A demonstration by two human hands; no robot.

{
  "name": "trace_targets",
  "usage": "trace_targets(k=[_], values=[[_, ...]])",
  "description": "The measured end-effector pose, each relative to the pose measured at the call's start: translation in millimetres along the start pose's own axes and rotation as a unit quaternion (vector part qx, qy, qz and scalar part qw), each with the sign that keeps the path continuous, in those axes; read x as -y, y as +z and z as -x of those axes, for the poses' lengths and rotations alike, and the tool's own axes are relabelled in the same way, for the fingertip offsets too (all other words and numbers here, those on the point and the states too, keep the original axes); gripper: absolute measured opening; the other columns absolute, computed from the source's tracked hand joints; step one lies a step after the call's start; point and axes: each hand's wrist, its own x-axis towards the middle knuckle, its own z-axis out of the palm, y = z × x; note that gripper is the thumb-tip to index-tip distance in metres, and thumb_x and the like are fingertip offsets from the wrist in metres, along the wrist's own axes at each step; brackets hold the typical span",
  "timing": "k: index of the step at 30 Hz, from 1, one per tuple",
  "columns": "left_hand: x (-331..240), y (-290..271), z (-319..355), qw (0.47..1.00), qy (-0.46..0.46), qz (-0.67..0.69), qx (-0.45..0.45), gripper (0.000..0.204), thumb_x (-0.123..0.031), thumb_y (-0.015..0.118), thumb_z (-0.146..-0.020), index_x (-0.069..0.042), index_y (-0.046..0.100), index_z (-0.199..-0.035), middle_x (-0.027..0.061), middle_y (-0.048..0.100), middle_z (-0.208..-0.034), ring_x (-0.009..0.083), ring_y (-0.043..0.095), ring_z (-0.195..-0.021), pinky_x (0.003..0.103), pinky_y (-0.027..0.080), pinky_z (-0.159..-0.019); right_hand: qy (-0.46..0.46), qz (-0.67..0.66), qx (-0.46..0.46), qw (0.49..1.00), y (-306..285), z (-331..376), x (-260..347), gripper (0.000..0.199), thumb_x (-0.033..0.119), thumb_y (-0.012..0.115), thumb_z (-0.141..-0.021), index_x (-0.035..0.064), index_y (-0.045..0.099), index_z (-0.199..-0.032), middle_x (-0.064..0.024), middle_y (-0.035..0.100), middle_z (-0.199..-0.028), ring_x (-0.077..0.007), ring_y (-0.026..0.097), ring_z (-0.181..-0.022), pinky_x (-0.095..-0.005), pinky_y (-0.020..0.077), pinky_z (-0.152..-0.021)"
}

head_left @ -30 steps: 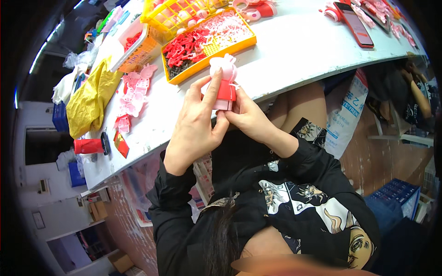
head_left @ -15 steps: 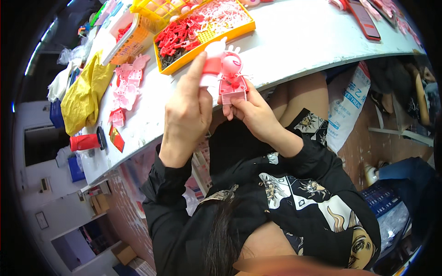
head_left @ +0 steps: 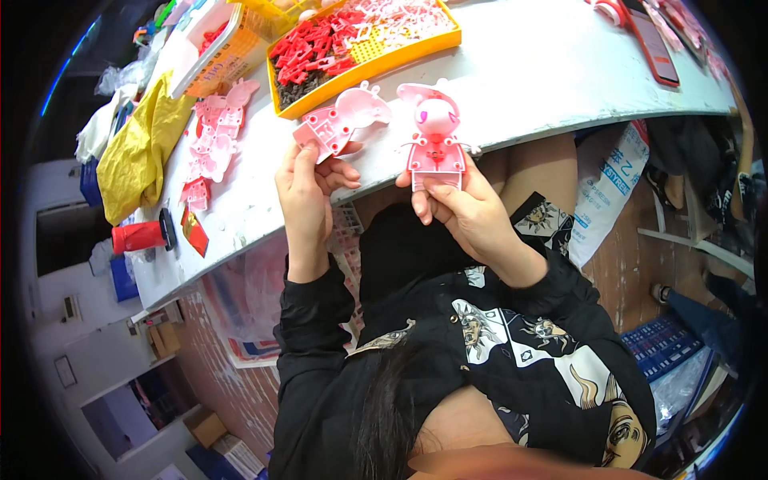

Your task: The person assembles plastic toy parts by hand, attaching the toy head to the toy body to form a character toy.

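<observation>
Left hand [head_left: 310, 180]: thumb and fingers pinch one end of an open shell half [head_left: 346, 116], its hollow, pegged side exposed, above the near edge of the counter [head_left: 520, 80]. Right hand [head_left: 472, 206]: fingers pinch the base of a loaded half [head_left: 438, 156], thumb in front, beside the shell half and apart from it. A pale ball [head_left: 437, 117] sits in the head of the loaded half; small limbs jut from both its sides.

Assessment: the grip on the base is sound, as it leaves the inner parts uncovered. The loaded half is best kept steady and hollow side up, since loose parts could spill. Ball and limbs merit a check for seating. The shell half should be held by its rim, pegs unobstructed; pressure anywhere should be even, as thin plastic may flex.
</observation>
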Motion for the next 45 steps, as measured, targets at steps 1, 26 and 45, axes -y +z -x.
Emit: trace_targets(k=[1,26,45], values=[[3,0,0,1.000,-0.003,-0.004,0.001,0.027,-0.016,0.036,-0.097,0.003,0.052,-0.109,0.0217,0.065,-0.092,0.0158,0.061,-0.059,0.026,0.053,-0.053,0.006,0.007,-0.003,1.000,-1,1,1,0.040,0.003,0.039,-0.096,0.0060,0.027,-0.134,-0.0165,0.057,-0.109,-0.0131,0.058,-0.078,-0.0267,0.0496,-0.070],[-1,29,19,0.914,0.286,-0.287,-0.034,0.020,0.006,0.059,-0.081,-0.001,0.066,-0.098,0.0059,0.060,-0.089,0.0081,0.049,-0.066,0.021,0.041,-0.059,-0.001,-0.011,-0.016,1.000,-2,6,-9,0.028,0.007,0.045,-0.096,0.0026,0.038,-0.122,-0.0163,0.057,-0.104,-0.0170,0.059,-0.077,-0.0276,0.0502,-0.065],[5,47,33,0.897,0.266,-0.346,0.070,0.020,-0.001,0.076,-0.071,-0.004,0.069,-0.089,0.0028,0.053,-0.079,0.0065,0.043,-0.055,0.021,0.036,-0.046,0.029,0.020,-0.019,0.999,5,7,-13,0.035,0.006,0.040,-0.098,0.0031,0.028,-0.131,-0.0108,0.055,-0.092,-0.0161,0.060,-0.076,-0.0277,0.0515,-0.069]])
